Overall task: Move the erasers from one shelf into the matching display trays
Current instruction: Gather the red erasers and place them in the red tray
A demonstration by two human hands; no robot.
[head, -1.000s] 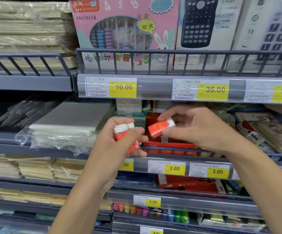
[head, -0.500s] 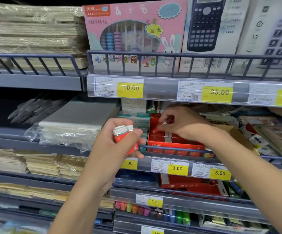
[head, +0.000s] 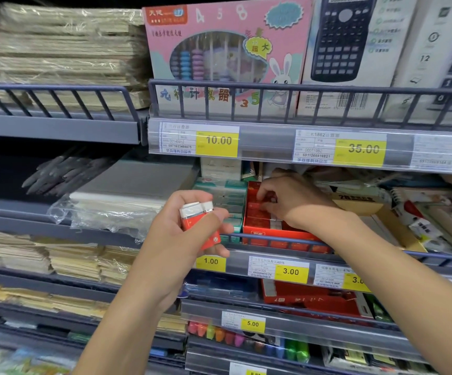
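Observation:
My left hand point(head: 176, 239) grips a couple of erasers point(head: 199, 220) in red sleeves with white ends, held in front of the middle shelf. My right hand point(head: 295, 198) reaches into the red display tray point(head: 279, 235) on that shelf. Its curled fingertips pinch a red eraser point(head: 269, 199) down among the rows of red erasers in the tray. A teal tray point(head: 228, 198) of other erasers stands just left of the red one, behind my left hand.
A grey wire rail point(head: 287, 239) runs along the shelf front below my right wrist. An open cardboard tray point(head: 381, 215) sits to the right, wrapped paper packs point(head: 116, 201) to the left. Another red tray point(head: 314, 299) is on the shelf below. The abacus box point(head: 227, 47) and calculator boxes stand above.
My right hand carried one red eraser from beside my left hand back into the red tray and lowered it among the rows. My left hand stayed put with its erasers.

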